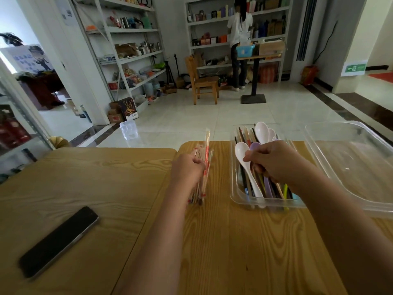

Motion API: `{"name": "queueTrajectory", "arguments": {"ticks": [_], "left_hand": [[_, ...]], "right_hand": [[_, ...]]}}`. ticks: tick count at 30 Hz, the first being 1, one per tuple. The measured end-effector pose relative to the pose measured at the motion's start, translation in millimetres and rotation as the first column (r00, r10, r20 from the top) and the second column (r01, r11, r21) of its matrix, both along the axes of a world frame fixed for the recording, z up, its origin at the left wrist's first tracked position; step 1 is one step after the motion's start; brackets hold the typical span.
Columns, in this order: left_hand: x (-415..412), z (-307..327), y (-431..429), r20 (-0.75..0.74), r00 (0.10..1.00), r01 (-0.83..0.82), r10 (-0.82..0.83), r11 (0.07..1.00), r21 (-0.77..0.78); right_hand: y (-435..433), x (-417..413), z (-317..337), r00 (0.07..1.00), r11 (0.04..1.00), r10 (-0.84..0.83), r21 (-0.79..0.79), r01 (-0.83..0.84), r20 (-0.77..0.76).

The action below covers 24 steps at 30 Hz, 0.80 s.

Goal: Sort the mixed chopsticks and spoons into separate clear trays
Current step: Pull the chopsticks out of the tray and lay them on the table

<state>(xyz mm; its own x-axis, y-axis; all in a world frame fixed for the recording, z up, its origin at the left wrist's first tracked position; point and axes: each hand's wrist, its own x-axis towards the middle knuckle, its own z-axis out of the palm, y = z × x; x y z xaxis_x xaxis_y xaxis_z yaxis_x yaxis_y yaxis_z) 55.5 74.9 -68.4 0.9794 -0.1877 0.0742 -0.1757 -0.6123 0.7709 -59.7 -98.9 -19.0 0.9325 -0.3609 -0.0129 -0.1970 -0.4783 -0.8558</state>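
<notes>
My left hand [187, 168] grips a bundle of wrapped chopsticks [205, 165], held nearly upright with its lower ends on the wooden table [223, 241]. A narrow clear tray [236, 196] to the right holds mixed chopsticks and white and purple spoons. My right hand [274, 161] is inside this tray, fingers curled around several utensils, beside a white spoon [244, 158]. What exactly the fingers hold is hidden. A larger clear tray [331, 158] at the far right appears to hold nothing.
A dark phone [59, 241] lies on the left table. A small clear cup [128, 129] stands beyond the table's far edge. On the floor behind are a wooden chair [202, 79], a pedestal table [254, 81] and a person at the shelves.
</notes>
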Motion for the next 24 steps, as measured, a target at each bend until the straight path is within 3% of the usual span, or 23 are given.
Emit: {"name": "queueTrajectory", "arguments": {"ticks": [5, 16, 19, 24], "left_hand": [[-3.2, -17.5, -7.2, 0.12, 0.99, -0.092, 0.069, 0.976, 0.198], [-2.0, -24.9, -11.8, 0.225, 0.971, -0.14, 0.078, 0.951, 0.275], [-4.4, -17.7, -12.7, 0.202, 0.977, -0.111, 0.065, 0.968, 0.226], [-14.0, 12.2, -18.2, 0.101, 0.995, -0.003, 0.009, 0.998, -0.058]], "right_hand": [[-2.6, 0.8, -1.7, 1.0, 1.0, -0.018, 0.011, 0.018, -0.001], [-16.3, 0.5, -5.2, 0.992, 0.989, -0.124, -0.076, 0.124, 0.004], [-18.7, 0.0, -6.7, 0.986, 0.973, -0.165, -0.162, 0.164, 0.01], [-17.6, 5.4, -20.6, 0.974, 0.93, -0.226, -0.301, 0.21, -0.021]]}}
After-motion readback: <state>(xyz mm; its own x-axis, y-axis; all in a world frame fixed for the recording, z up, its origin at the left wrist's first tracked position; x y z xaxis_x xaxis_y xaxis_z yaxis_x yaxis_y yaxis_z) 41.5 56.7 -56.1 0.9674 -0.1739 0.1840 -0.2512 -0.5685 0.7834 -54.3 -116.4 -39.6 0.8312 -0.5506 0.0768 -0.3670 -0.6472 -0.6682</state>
